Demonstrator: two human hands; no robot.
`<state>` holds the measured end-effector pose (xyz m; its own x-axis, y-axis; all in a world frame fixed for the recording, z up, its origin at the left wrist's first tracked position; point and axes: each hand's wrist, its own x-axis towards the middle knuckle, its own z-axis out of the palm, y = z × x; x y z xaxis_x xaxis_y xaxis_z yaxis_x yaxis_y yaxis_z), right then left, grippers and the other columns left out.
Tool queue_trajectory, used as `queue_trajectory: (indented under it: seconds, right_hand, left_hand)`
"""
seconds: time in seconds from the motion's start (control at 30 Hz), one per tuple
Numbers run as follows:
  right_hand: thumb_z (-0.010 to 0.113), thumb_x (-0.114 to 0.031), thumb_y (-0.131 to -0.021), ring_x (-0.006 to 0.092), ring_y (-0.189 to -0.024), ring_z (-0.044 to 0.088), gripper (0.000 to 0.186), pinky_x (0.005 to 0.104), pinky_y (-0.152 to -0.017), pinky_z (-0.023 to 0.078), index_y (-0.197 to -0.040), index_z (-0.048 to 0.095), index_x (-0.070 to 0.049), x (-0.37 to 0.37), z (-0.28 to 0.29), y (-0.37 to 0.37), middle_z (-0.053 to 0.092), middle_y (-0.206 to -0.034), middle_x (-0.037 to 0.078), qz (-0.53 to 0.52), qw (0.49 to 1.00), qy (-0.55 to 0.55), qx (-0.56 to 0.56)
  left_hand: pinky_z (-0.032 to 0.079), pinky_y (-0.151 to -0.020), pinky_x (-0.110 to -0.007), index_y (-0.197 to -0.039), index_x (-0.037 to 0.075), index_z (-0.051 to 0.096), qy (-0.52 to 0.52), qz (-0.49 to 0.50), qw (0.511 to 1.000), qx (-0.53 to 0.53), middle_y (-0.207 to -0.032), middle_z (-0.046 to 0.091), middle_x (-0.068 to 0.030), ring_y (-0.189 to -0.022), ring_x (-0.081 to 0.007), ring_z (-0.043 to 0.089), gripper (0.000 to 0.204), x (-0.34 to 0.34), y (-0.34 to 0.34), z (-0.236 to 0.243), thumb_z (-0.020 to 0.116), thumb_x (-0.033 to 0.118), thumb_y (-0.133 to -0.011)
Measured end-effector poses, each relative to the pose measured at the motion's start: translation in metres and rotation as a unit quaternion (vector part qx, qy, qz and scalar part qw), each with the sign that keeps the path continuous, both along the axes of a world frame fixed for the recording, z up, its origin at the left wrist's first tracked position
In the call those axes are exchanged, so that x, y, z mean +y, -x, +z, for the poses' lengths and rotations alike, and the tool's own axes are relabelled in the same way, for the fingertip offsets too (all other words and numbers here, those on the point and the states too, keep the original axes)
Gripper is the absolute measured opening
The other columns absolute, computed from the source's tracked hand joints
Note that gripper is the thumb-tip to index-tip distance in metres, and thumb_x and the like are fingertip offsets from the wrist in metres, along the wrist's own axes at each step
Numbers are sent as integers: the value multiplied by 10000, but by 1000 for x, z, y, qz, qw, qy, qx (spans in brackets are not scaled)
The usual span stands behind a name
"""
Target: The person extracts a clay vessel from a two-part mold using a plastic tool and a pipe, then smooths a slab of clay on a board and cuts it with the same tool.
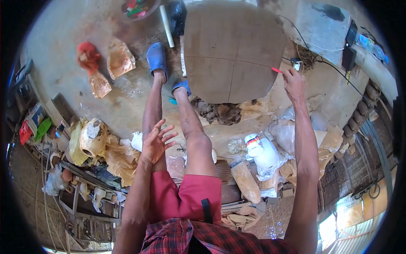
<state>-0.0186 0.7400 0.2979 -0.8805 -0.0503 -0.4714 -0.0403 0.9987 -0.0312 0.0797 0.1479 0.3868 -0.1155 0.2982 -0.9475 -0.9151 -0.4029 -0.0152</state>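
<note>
Dusty concrete floor point(72, 38) spreads out beneath us, and we sit above it with clutter banked on both sides. Nearest to us are our red shorts point(186, 194) and the checked shirt point(211, 239), then our bare legs running forward to blue sandals point(157, 58) planted at the near edge of the work.

Our left hand point(157, 142) hovers over the left thigh with the fingers spread wide and nothing in it; it seems to sit there as a free, balancing hand while the other arm reaches. Beside it on the left lie a cracked pale pot point(94, 135) and crumpled brown paper point(120, 156), pushed aside to keep the middle free.

On the right, a white jug with coloured bands point(258, 150) rests among plastic bags point(292, 131), close enough to grab.

Farther out, our right hand point(294, 82) is stretched to full reach, thumb and fingertips pinching a small red marker point(276, 70) whose tip rests at the right rim of a round brown board point(232, 51). That board lies flat beyond our feet, raised on a lump of debris, and thin lines cross its face; the marker sits where one line meets the rim, which suggests the grip is kept fine for marking.

Beyond that, black cables point(334, 67) trail toward the wall, and a bowl of coloured bits point(137, 8) stands at the far edge.
</note>
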Motion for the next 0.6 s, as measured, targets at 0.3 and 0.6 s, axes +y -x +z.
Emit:
queue_trajectory:
  seconds: [0.3, 0.6]
  right_hand:
    - [585, -255, -1026, 455, -912, 721, 225, 587, -829, 570, -1117, 718, -97, 51, 15, -109, 704, -1091, 215, -244, 954, -142, -102]
    - [640, -171, -964, 462, -855, 711, 337, 589, -753, 547, -1275, 642, -39, -250, 8, -274, 717, -907, 259, -574, 811, 36, -105]
  left_hand:
    - [538, -1022, -508, -1622, 214, 332, -6, -33, 999, 15, -1493, 559, -143, -1306, -343, 612, 707, -2, -3, -1, 591, 529, -1045]
    - [587, -833, -342, -1506, 112, 455, 85, -138, 984, 75, -1327, 669, -129, -1109, -240, 711, 526, -14, 30, 9, 614, 375, -1078]
